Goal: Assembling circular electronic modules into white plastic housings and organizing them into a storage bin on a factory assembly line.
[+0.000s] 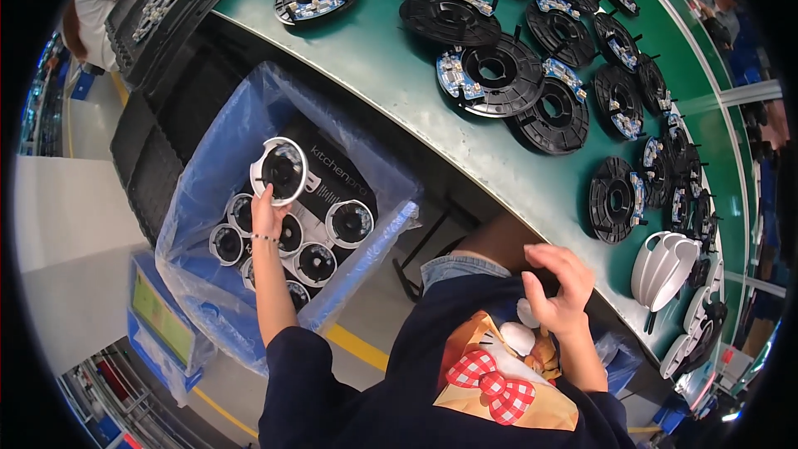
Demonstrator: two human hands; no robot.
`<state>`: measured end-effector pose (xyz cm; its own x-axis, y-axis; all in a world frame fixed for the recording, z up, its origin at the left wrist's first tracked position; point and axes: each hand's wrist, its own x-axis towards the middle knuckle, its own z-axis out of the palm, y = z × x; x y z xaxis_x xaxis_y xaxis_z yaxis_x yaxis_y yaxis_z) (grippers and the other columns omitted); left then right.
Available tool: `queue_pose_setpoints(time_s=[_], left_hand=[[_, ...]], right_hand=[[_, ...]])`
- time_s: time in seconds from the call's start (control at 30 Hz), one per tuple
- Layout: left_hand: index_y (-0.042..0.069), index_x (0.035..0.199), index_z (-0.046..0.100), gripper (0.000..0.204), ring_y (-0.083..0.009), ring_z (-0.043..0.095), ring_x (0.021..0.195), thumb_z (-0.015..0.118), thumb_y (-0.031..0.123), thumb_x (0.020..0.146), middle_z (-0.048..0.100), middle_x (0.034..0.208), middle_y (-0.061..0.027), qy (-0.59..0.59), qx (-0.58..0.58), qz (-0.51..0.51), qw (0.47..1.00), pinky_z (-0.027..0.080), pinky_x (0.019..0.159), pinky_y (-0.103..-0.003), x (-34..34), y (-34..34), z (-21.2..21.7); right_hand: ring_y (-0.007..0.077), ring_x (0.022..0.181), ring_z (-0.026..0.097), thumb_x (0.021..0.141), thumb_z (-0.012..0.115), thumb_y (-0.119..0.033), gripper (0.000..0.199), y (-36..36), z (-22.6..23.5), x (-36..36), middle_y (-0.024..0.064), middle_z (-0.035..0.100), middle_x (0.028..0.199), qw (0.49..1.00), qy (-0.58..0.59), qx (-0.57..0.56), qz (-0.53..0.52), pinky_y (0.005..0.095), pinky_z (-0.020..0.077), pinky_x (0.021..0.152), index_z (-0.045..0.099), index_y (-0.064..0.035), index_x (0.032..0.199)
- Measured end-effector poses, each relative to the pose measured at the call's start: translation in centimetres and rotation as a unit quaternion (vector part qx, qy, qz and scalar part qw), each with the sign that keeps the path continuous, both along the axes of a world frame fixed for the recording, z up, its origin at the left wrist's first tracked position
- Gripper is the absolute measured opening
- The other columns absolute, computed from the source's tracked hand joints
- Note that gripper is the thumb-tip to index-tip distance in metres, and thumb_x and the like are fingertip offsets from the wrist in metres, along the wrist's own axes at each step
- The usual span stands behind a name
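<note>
My left hand (266, 214) reaches over a blue bin and grips the lower edge of a white round housing (298, 168) with a dark, glossy inside. Beneath it in the bin lie several similar white-rimmed housings (317, 264), along with black printed cardboard (332, 168). My right hand (567, 287) is raised in front of my body near the table edge, fingers apart and slightly curled, with nothing in it. To its right on the table is a stack of white round shells (663, 270).
Many black discs with blue circuit boards (497, 75) cover the green table (366, 75). The bin (195, 191) has a loose blue plastic liner. Black trays (137, 150) are piled on the left. Another person (96, 8) is at the far left. A second blue box (158, 316) stands beside the bin.
</note>
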<state>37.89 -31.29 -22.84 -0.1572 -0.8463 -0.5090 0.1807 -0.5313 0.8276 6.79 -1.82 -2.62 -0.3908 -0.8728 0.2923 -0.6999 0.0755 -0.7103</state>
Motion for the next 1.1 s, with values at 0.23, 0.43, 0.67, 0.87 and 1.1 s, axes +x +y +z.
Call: queue_pose_setpoints(time_s=[0.23,0.43,0.67,0.87,1.1], left_hand=[[0.0,0.102,0.049,0.026,-0.024,0.06,0.079,0.047,0.021,0.086,0.059,0.093,-0.0125,0.064,0.213,0.241,0.945,0.055,0.064,-0.032,1.9,-2.7,-16.7],[-0.001,0.104,0.048,0.027,-0.0254,0.057,0.089,0.045,0.02,0.088,0.057,0.098,-0.0132,0.111,0.22,0.259,0.934,0.051,0.078,-0.037,-0.2,-1.7,-18.8],[-0.001,0.104,0.046,0.022,-0.025,0.057,0.09,0.038,0.013,0.089,0.057,0.098,-0.0138,0.12,0.246,0.272,0.923,0.05,0.079,-0.037,1.9,-1.0,-20.8],[-0.002,0.101,0.048,0.023,-0.0274,0.057,0.086,0.041,0.016,0.088,0.058,0.094,-0.014,0.055,0.255,0.279,0.924,0.05,0.077,-0.041,2.7,-0.3,-21.0],[-0.001,0.105,0.056,0.066,-0.0214,0.054,0.093,0.066,0.049,0.062,0.055,0.107,-0.0157,-0.377,0.132,-0.155,0.904,0.044,0.075,-0.031,-3.1,2.9,-14.6]], right_hand=[[0.0119,0.043,0.051,0.061,0.061,0.004,0.011,0.1,0.3,-1.4,0.0079,0.058,0.061,0.998,0.039,-0.029,-0.03,0.0201,0.0388,0.04,0.06,-0.0003,0.071],[0.0068,0.037,0.042,0.058,0.063,0.001,0.01,-0.4,-0.4,-2.1,0.0048,0.052,0.053,0.996,0.016,-0.085,-0.021,0.0178,0.0298,0.035,0.06,-0.0002,0.068],[0.0079,0.037,0.043,0.056,0.061,0.002,0.01,-0.7,-0.2,-2.1,0.0045,0.051,0.051,0.996,0.025,-0.08,-0.006,0.0179,0.0309,0.035,0.058,0.0,0.066],[0.0082,0.037,0.043,0.055,0.061,0.002,0.011,-0.6,-0.3,-2.2,0.0044,0.051,0.051,0.997,0.016,-0.078,-0.002,0.018,0.0318,0.035,0.058,0.0,0.066],[0.0086,0.037,0.043,0.056,0.061,0.001,0.011,-0.5,-0.4,-2.1,0.0045,0.051,0.051,0.996,0.015,-0.089,0.006,0.0184,0.0325,0.036,0.059,0.0001,0.066]])
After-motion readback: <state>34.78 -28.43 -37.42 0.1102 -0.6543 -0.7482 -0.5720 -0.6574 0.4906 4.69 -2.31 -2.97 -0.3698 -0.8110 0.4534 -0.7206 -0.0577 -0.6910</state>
